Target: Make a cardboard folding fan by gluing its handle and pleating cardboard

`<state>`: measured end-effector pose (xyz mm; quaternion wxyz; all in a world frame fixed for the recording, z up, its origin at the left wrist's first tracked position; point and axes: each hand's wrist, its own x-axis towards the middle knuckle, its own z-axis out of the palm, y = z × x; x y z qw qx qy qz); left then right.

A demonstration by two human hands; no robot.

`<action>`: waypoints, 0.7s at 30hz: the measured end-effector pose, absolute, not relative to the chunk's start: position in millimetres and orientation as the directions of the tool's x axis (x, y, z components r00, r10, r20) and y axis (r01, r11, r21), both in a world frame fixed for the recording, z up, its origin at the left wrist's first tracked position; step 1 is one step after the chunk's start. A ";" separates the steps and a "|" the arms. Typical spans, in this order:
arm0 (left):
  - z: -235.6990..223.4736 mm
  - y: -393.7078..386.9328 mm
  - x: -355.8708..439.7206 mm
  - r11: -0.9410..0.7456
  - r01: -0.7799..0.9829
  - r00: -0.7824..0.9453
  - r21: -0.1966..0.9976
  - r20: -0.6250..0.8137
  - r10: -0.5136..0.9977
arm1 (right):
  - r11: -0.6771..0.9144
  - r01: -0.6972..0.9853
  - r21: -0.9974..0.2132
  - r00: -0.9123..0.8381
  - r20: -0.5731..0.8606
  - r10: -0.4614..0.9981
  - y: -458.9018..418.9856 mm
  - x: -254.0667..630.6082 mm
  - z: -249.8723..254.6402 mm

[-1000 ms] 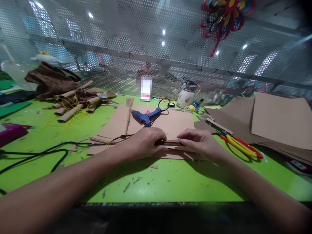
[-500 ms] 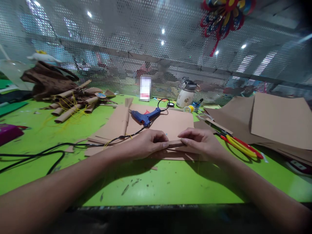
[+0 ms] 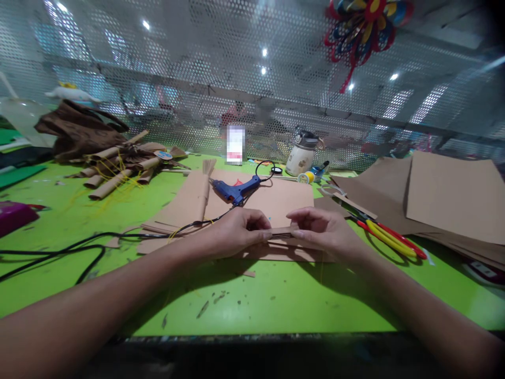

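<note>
Between my two hands is a small folded strip of brown kraft paper [image 3: 281, 232], its layers stacked edge-on. My left hand [image 3: 242, 231] pinches its left end with thumb and fingers. At the other end, my right hand [image 3: 320, 229] is closed on it in the same way. Larger brown paper sheets [image 3: 290, 199] lie beneath and beyond my hands. On those sheets rest a blue glue gun [image 3: 236, 190] with a black cord and, to its left, a rolled paper piece with a fringed top [image 3: 204, 189].
Scissors with red and yellow handles [image 3: 390, 239] lie at right beside stacked brown sheets [image 3: 453, 195]. Tied paper rolls [image 3: 112, 181] and a brown bag [image 3: 81, 129] are at left. A bottle [image 3: 300, 153] and yellow thread spool [image 3: 305, 177] stand behind. The cord [image 3: 130, 234] crosses the left side.
My left thumb and fingers have shifted along the folded paper, and its stacked edges have tilted into clearer view. My right hand stays at its end, with slight finger movement.
</note>
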<state>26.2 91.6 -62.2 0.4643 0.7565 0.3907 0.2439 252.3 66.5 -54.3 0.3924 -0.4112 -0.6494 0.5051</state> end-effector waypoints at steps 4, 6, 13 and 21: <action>-60.7 90.8 26.7 -0.223 0.349 0.574 0.910 -0.020 0.819 | 0.141 0.107 -0.984 -0.355 0.095 0.930 67.1 252.6 -55.2; -59.3 89.7 27.7 -0.156 0.326 0.568 0.933 -0.062 0.820 | 0.144 0.107 -0.984 -0.351 0.098 0.931 67.4 253.0 -56.1; -61.4 90.4 26.3 -0.152 0.267 0.573 0.952 -0.030 0.819 | 0.088 0.060 -0.994 -0.377 0.059 0.924 66.2 252.5 -55.0; -61.3 90.3 23.6 -0.170 0.302 0.617 0.938 -0.056 0.785 | 0.024 0.078 -0.997 -0.400 -0.010 0.916 66.5 245.3 -65.1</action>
